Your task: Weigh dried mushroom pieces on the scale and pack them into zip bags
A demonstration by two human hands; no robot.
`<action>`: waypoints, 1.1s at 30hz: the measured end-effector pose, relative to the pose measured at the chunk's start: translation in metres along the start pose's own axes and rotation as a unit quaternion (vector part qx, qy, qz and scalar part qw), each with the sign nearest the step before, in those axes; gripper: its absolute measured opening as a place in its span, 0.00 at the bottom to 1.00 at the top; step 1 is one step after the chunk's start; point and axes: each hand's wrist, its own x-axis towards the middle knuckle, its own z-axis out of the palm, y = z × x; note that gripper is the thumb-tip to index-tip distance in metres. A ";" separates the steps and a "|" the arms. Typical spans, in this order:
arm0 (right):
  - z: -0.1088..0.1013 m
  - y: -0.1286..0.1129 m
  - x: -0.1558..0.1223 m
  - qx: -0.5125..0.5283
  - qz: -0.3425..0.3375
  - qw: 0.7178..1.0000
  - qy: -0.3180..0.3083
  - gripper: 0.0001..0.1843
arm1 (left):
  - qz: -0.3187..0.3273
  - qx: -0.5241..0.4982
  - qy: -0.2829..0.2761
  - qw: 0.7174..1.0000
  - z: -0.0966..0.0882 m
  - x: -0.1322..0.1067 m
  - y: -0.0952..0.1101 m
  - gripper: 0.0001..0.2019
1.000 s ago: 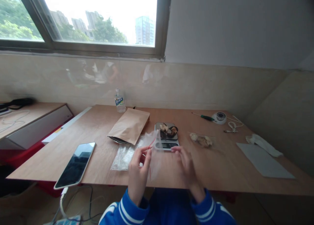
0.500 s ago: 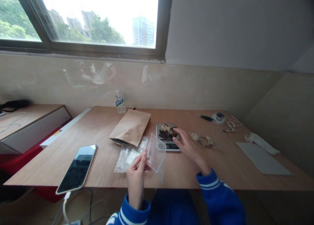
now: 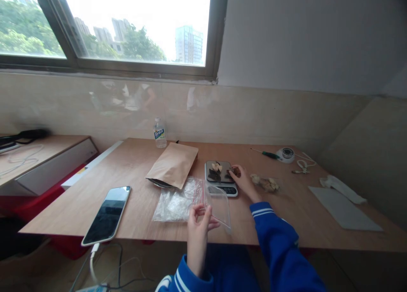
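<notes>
My left hand [image 3: 199, 220] pinches the edge of a small clear zip bag [image 3: 219, 202] with a red seal strip, held open just above the table's near edge. My right hand [image 3: 242, 179] reaches to the small digital scale [image 3: 220, 178], fingers closed on a dark piece at the right side of its platform. Several dark and pale dried pieces [image 3: 216, 170] lie on the scale. A pile of empty clear bags [image 3: 178, 200] lies flat left of the held bag.
A brown paper pouch [image 3: 173, 164] lies behind the bags, a water bottle [image 3: 159, 133] beyond it. A filled clear bag [image 3: 265, 183] sits right of the scale. A phone [image 3: 107, 214] lies at the left, grey sheet [image 3: 345, 209] at the right, screwdriver [image 3: 266, 153] and tape roll [image 3: 286, 153] at the back.
My right hand left the bag and reached forward to the scale, closing on a piece there. My left hand kept the bag and lowered it toward the table edge.
</notes>
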 end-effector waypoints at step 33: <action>0.035 -0.052 0.007 -0.143 -0.041 0.979 -0.138 0.21 | 0.021 0.021 -0.039 0.999 0.000 -0.004 0.000 0.21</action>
